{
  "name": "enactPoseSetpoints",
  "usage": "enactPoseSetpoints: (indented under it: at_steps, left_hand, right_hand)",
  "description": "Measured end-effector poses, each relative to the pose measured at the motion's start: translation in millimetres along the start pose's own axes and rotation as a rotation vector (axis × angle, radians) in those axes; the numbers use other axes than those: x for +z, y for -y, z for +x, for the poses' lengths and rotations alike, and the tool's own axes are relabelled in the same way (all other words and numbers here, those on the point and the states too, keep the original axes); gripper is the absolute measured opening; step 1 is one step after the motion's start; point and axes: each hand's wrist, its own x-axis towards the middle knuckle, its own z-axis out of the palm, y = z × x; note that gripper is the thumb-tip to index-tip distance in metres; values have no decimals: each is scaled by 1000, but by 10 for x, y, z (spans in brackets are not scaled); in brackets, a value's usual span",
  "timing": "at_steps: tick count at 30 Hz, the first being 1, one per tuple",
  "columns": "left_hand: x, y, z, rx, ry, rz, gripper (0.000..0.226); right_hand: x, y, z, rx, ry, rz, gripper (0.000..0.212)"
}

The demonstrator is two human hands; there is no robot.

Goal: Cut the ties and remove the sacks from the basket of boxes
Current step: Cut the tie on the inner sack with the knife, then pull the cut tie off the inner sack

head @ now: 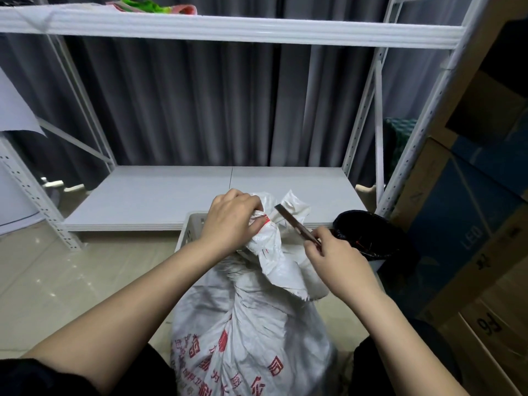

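Gripping the gathered neck of the white woven sack with the left hand, fingers clenched on the bunched fabric just beside a red-printed patch. Holding a slim cutter in the right hand, pinched between thumb and fingers, blade angled up and left so the tip lies against the twisted fabric just right of the left fingers. Tie itself not clearly visible; probably buried in the folds at the neck.

To do the cut well: keep the neck pulled taut, work the blade under the tie only, slice away from the left fingers, which sit very near the tip. Avoid digging into the fabric, since the boxes inside cannot be seen.

Sack standing in a pale slotted basket on the floor, filling it and hiding most of the rim; only the far left corner shows.

Room: lower shelf of the white rack just beyond the basket, bare and low, with its front edge close to the far rim. Black-lined bin touching or nearly touching the right hand's side, limiting elbow swing there. Stacked cartons further right. Open floor to the left, probably the best side for lifting the sack clear.
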Motion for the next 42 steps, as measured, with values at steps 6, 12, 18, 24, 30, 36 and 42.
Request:
enactPoseSetpoints:
  at_steps: [6,12,18,24,30,36,42]
  left_hand:
    - [21,36,-23,-64,66,-281,17]
    - [-30,64,-25,-109,89,-378,13]
    - [89,188,22,-41,97,-227,34]
    - [349,182,364,-253,66,81,30]
    - [304,331,838,-785,0,-661,21]
    - [396,421,917,-642,265,-684,50]
    - [871,495,499,-381,729,-64,76]
  right_hand:
    - [276,-227,320,130,-125,365,30]
    - [520,-372,679,207,-137,454,23]
    - [356,-592,919,373,-184,673,22]
    - [173,-294,691,75,-337,791,22]
    - [482,42,632,72,-190,736,27]
    - [684,-6,760,316,-112,943,27]
    - [648,-436,834,442,-58,1017,17]
